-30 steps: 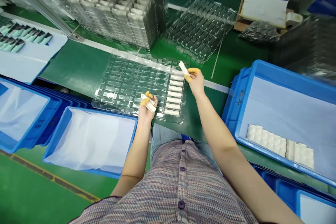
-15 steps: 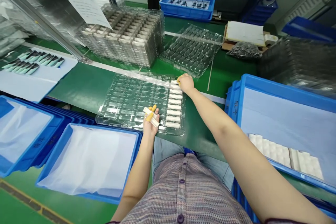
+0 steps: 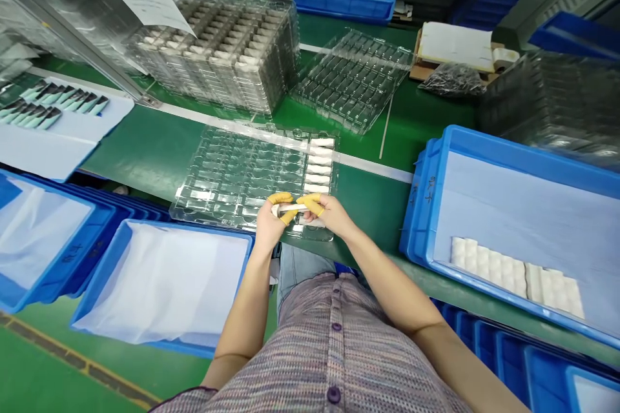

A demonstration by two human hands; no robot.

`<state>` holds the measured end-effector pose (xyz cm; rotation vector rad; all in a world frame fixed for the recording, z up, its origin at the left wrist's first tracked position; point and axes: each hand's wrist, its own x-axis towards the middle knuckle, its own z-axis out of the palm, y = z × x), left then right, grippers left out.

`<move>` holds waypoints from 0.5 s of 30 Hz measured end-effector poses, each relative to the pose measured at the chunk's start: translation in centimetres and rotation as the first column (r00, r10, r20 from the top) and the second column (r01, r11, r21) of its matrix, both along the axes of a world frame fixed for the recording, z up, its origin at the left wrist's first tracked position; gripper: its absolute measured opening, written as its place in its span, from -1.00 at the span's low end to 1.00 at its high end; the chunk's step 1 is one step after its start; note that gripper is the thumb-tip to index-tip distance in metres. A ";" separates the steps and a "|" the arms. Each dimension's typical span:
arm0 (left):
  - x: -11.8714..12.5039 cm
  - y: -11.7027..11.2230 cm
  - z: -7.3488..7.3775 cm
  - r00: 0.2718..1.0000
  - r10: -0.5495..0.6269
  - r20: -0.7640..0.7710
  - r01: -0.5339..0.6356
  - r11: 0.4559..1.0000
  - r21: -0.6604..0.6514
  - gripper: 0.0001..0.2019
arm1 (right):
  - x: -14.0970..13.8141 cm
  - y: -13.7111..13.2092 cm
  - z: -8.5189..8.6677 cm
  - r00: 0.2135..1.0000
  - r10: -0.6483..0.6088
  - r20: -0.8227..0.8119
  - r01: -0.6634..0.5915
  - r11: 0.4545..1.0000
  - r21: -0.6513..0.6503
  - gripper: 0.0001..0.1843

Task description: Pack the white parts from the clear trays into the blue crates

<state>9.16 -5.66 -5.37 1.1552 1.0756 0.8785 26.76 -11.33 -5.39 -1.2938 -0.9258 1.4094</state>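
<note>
Between blue bins (image 3: 484, 143), over a clear tray (image 3: 227, 168), left hand (image 3: 268, 224) and right hand (image 3: 333, 214) pinch one stick (image 3: 292, 208).

1. Near edge of the clear tray (image 3: 232, 168) is taken: left hand (image 3: 268, 224) and right hand (image 3: 332, 214) pinch a white stick (image 3: 290, 209) there; the pockets beyond lie open from above;
2. Right of the tray, bare green belt (image 3: 375, 203) gives a lane; the blue bin wall (image 3: 417, 206) closes it;
3. Left, open belt too; the stack of filled trays (image 3: 217, 58) walls the far side;
4. The near bin rim (image 3: 194, 227) sits just beside the tray's front.
</note>
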 end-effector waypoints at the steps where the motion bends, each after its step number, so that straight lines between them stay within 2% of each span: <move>1: 0.0 -0.1 0.2 0.998 0.010 0.055 -0.009 1.000 -0.010 -0.48 | -0.1 -0.4 0.1 0.993 -0.032 -0.117 0.028 0.999 -0.042 -0.48; 3: 0.2 -0.4 0.6 0.974 0.048 0.220 -0.036 0.998 -0.056 -0.40 | -0.4 -1.1 0.5 0.949 -0.122 -0.289 0.098 0.991 -0.096 -0.46; 5: 0.7 -0.6 0.9 0.917 0.100 0.385 -0.059 0.991 -0.116 -0.39 | -1.2 -1.5 0.8 0.898 -0.204 -0.390 0.169 0.978 -0.122 -0.46; 9: 1.5 -1.0 1.0 0.844 0.141 0.518 -0.025 0.974 -0.225 -0.51 | -3.2 -2.3 0.4 0.853 -0.287 -0.436 0.263 0.958 -0.117 -0.48; 11: 1.6 -1.1 0.8 0.832 0.166 0.529 -0.036 0.968 -0.247 -0.51 | -3.7 -2.2 0.0 0.875 -0.276 -0.398 0.264 0.961 -0.086 -0.48; 13: 1.5 -1.0 0.5 0.819 0.206 0.535 -0.076 0.964 -0.255 -0.49 | -3.1 -1.2 -0.1 0.938 -0.183 -0.293 0.184 0.983 -0.027 -0.49; 15: 1.1 -0.8 0.3 0.806 0.242 0.539 -0.107 0.957 -0.269 -0.46 | -1.0 1.1 0.3 0.993 -0.110 -0.029 0.112 0.992 0.059 -0.56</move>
